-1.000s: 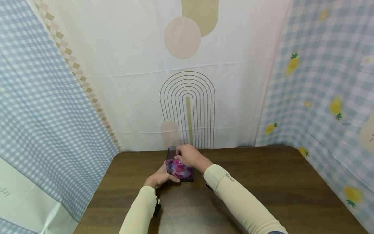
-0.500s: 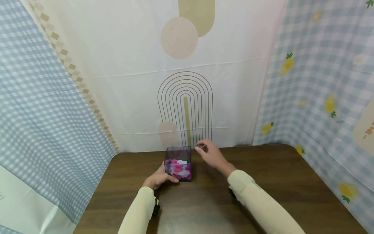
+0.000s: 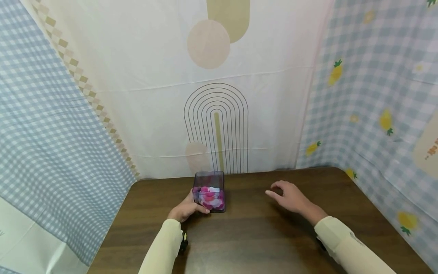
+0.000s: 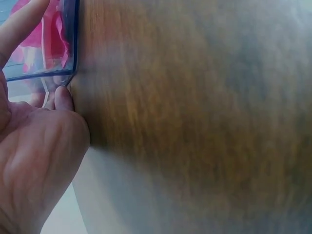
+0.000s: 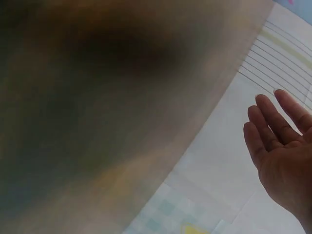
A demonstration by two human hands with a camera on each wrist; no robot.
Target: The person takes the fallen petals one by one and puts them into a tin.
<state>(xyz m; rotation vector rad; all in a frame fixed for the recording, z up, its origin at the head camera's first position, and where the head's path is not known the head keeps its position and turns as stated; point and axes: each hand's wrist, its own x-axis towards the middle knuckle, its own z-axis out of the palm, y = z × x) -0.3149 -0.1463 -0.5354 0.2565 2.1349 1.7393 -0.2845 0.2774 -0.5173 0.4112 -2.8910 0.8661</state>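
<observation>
A see-through, dark-tinted plastic box [image 3: 209, 179] stands near the back edge of the table. Pink, white and purple pieces [image 3: 210, 198] fill its lower part; in the left wrist view they look like thin, soft petals [image 4: 54, 36]. My left hand [image 3: 184, 207] grips the box at its left side, thumb across the front near the bottom, other fingers partly hidden behind it. Well to the right of the box, my right hand [image 3: 289, 196] hovers over the table with nothing in it. Its fingers look loosely extended in the right wrist view.
The brown wooden table [image 3: 246, 236] lies under both hands. Behind it hangs a white patterned cloth [image 3: 273, 114], with blue checked cloths [image 3: 356, 95] at the sides. The box stands close to the back cloth.
My right hand has come out of the box and moved right, away from it. My left hand keeps its hold, and the box stays in place.
</observation>
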